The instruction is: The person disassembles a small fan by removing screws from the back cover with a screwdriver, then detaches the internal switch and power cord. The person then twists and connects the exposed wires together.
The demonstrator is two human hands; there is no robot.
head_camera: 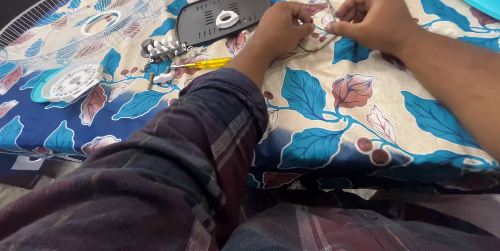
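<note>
Both hands pinch thin wires [307, 48] near the far edge of the leaf-patterned cloth [323, 105]: the left hand [281, 26] and right hand [372, 16] have fingers closed on them (a yellow screwdriver [205, 64] lies left, beside a black plate [221, 14]).

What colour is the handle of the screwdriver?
The screwdriver has a clear yellow handle, seen in the head view.

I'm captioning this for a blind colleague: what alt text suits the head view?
Two bare hands, left hand and right hand, pinch thin wires over a leaf-patterned cloth. To the left lie a yellow screwdriver, black plate and wire fan guard.
</note>
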